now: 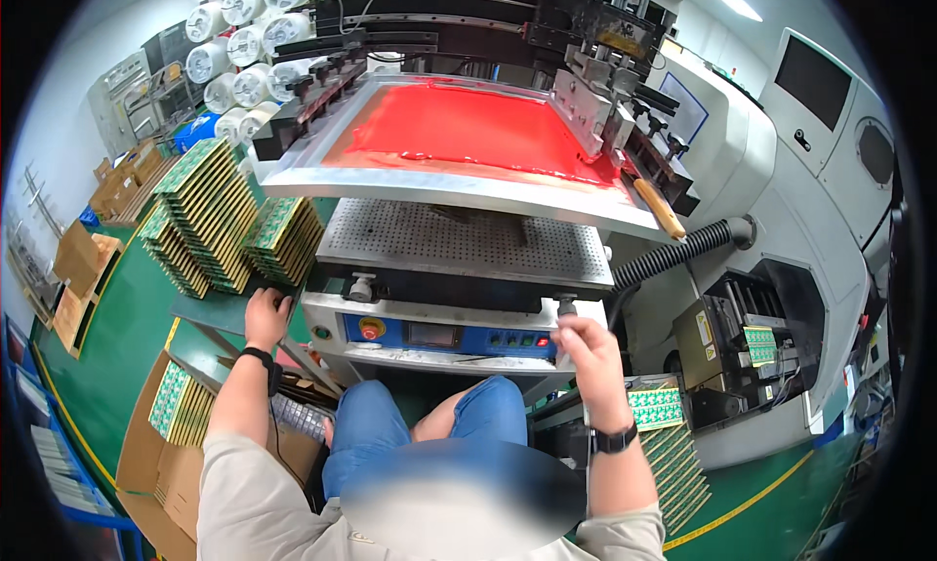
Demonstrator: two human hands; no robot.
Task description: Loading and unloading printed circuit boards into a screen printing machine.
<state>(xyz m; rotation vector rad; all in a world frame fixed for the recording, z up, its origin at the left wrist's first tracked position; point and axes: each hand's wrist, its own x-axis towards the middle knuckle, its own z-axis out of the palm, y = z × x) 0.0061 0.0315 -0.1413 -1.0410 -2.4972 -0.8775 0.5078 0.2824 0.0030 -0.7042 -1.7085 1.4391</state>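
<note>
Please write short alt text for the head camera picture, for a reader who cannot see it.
A seated person faces a screen-printing machine whose raised frame is coated in red ink. The left hand rests beside stacked green circuit boards; the right hand reaches near the blue control panel.

A single head-worn fisheye view looks steeply down and forward from the seated person's head. The knees and both forearms sit near at the bottom, the screen-printing machine (459, 239) fills the centre just ahead, and stacked green circuit boards (210, 215) lie far left. Straight edges bend toward the dark round rim.
</note>
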